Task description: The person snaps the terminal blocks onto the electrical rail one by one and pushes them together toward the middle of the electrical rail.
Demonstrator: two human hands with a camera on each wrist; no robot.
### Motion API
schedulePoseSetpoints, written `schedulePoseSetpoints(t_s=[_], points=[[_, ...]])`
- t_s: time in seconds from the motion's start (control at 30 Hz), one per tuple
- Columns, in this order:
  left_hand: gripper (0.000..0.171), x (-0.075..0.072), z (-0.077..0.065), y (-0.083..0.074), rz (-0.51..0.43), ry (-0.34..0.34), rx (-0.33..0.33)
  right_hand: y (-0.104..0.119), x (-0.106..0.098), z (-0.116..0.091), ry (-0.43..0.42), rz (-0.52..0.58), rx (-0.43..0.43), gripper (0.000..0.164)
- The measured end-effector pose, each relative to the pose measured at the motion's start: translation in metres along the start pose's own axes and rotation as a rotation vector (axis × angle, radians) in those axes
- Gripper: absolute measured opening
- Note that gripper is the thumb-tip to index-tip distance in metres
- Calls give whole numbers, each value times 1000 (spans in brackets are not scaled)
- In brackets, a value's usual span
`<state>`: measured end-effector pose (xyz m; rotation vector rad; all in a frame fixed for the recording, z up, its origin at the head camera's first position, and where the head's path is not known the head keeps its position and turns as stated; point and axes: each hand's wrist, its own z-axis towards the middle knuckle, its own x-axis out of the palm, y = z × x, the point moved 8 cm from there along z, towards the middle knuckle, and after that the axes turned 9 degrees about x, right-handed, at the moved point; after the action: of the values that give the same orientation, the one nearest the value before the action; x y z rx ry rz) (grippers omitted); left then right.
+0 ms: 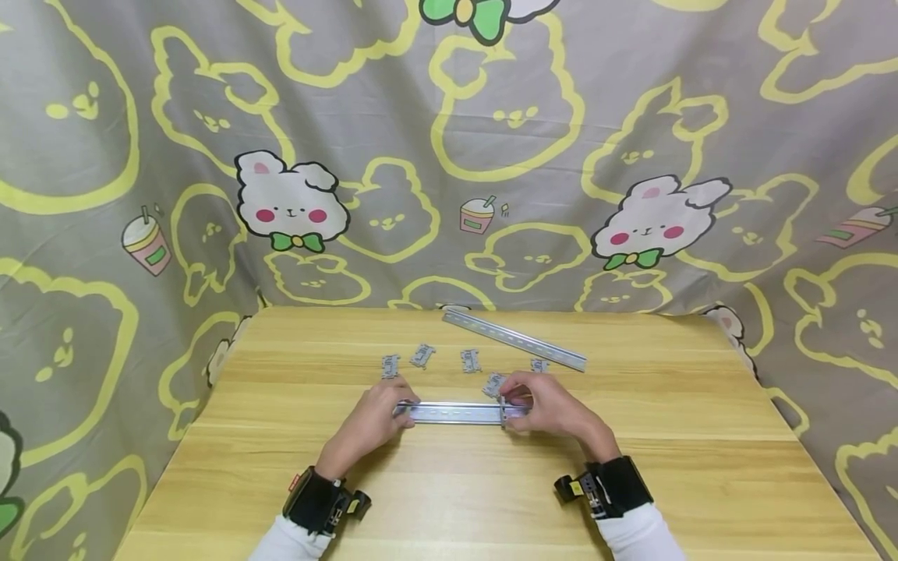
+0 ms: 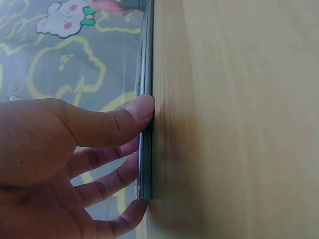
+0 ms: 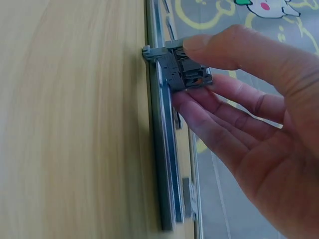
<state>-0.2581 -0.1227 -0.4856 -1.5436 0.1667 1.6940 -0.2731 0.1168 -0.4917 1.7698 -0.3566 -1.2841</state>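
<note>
Landmark: the near rail (image 1: 456, 413), slotted metal, running left to right between your two hands above the wooden table (image 1: 449, 499); whether its underside touches the wood cannot be told. Your left hand (image 1: 375, 414) grips the rail's left end, thumb on the edge toward you, fingers against the opposite edge. Your right hand (image 1: 550, 405) pinches a grey module (image 3: 179, 69) between thumb and fingers; the module sits crosswise at the rail's right-hand part, its hooked end over the edge nearest you. Whether it is fully seated cannot be read from these views. Five loose modules lie beyond the rail: the first (image 1: 390, 366) behind its left end, the second (image 1: 423, 356) slightly right of that and farther back, the third (image 1: 471, 361) behind the middle, the fourth (image 1: 494, 384) just behind the rail near the held piece, the fifth (image 1: 539, 365) behind the right end, partly covered by your right hand. A second rail (image 1: 515, 340) lies at a slant, well behind the near rail, reaching past its right end. The patterned curtain (image 1: 393, 101) hangs farthest beyond the rail.
</note>
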Motion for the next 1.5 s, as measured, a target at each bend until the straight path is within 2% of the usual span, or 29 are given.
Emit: schedulePoseSetpoints(t_s=[0.5, 0.7, 0.97, 1.5], points=[[29, 1, 1, 1, -7, -6, -1, 22, 24, 22, 40, -20, 24, 45], [28, -1, 2, 1, -13, -16, 8, 28, 29, 27, 19, -49, -15, 46], [29, 2, 0, 3, -21, 10, -13, 32, 37, 32, 21, -71, 12, 47], [27, 1, 0, 1, -17, 0, -2, 37, 42, 37, 19, -79, 0, 46]])
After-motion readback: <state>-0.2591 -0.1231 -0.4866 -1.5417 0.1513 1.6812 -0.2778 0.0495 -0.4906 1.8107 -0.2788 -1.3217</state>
